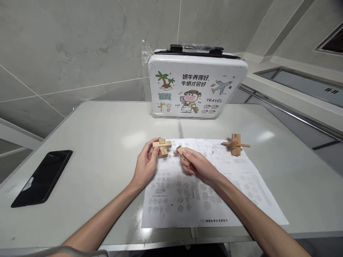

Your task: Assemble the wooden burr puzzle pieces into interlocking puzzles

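Note:
My left hand [147, 160] grips a partly joined wooden burr puzzle [162, 144], whose light-brown bars cross one another. Between the thumb and fingers of my right hand [197, 162] is a single wooden puzzle piece [180, 150], its near end covered by the fingers. A small gap separates this piece from the puzzle on the left. Both hands are above a printed sheet [219, 210] with rows of small diagrams, lying upside down to me. Farther right, on the sheet's edge, stands another wooden assembly [235, 144] with a thin rod running crosswise.
A white table [107, 132] bears everything. At its back stands a white cartoon-printed case [198, 85] in clear plastic, close to the grey wall [93, 43]. A black phone [43, 178] lies at the left. A seam runs down the table's middle.

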Demonstrator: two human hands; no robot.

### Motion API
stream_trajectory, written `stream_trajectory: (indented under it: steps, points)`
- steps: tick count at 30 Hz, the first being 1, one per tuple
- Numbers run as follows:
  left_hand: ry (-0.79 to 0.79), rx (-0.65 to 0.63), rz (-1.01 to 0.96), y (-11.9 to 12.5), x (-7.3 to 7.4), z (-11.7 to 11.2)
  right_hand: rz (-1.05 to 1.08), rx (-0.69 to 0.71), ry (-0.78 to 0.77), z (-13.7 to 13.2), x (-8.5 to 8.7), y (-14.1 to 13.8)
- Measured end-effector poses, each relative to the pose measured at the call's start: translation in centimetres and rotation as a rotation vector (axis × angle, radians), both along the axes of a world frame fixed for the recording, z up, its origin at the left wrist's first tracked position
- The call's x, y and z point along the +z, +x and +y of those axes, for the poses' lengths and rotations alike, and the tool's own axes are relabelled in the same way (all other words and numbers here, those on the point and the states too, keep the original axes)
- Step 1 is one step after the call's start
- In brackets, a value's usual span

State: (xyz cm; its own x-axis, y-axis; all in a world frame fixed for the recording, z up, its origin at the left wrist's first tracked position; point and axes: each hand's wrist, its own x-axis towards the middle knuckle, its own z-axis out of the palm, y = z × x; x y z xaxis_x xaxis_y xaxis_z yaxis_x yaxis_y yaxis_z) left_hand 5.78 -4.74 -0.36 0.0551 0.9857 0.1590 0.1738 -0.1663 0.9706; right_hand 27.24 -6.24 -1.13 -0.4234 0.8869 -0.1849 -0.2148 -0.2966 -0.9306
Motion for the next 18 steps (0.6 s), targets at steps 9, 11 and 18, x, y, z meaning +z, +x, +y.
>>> stream_trajectory:
  steps: [9, 11, 18]
  points:
    - [0.018, -0.019, -0.017, 0.09, -0.11, -0.17, -0.210, -0.017, 0.160, -0.47, -0.20, -0.24]
    - [0.004, -0.012, -0.015, 0.07, -0.09, -0.08, -0.134, -0.031, 0.133, -0.22, -0.30, -0.05]
    - [-0.004, -0.048, 0.046, 0.14, -0.14, -0.07, -0.019, -0.153, 0.092, 0.03, 0.04, -0.08]
